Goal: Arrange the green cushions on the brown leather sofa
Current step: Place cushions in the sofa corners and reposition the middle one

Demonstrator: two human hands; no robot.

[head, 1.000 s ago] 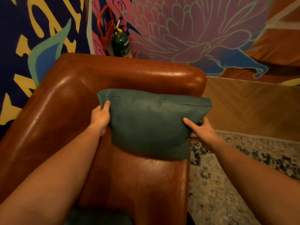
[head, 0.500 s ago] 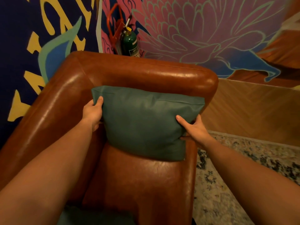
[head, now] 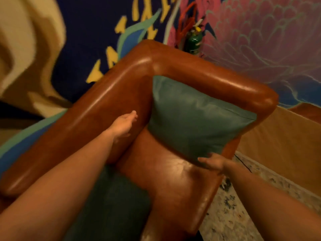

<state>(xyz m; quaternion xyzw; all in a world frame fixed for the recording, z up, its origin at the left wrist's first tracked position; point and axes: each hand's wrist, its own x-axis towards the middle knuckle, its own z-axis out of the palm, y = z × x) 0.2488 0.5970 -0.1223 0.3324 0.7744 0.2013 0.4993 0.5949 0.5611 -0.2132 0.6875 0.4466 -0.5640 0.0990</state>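
Note:
A green cushion (head: pixel 194 117) leans upright in the far corner of the brown leather sofa (head: pixel 107 101), against its armrest. My left hand (head: pixel 123 125) hovers open just left of the cushion, apart from it, over the sofa's backrest. My right hand (head: pixel 213 163) is open with flat fingers at the cushion's lower right corner, touching or nearly touching it. A second green cushion (head: pixel 112 206) lies dark on the seat between my forearms, partly hidden by them.
A painted mural wall stands behind the sofa, with a green fire extinguisher (head: pixel 194 42) in a red bracket. A patterned rug (head: pixel 234 214) lies on the floor to the right, and a wooden panel (head: pixel 284 146) beyond it.
Both hands have let go of the cushion's sides; the cushion now rests in the sofa corner. The left hand drew back left, the right dropped to the lower corner. The view swung and tilted.

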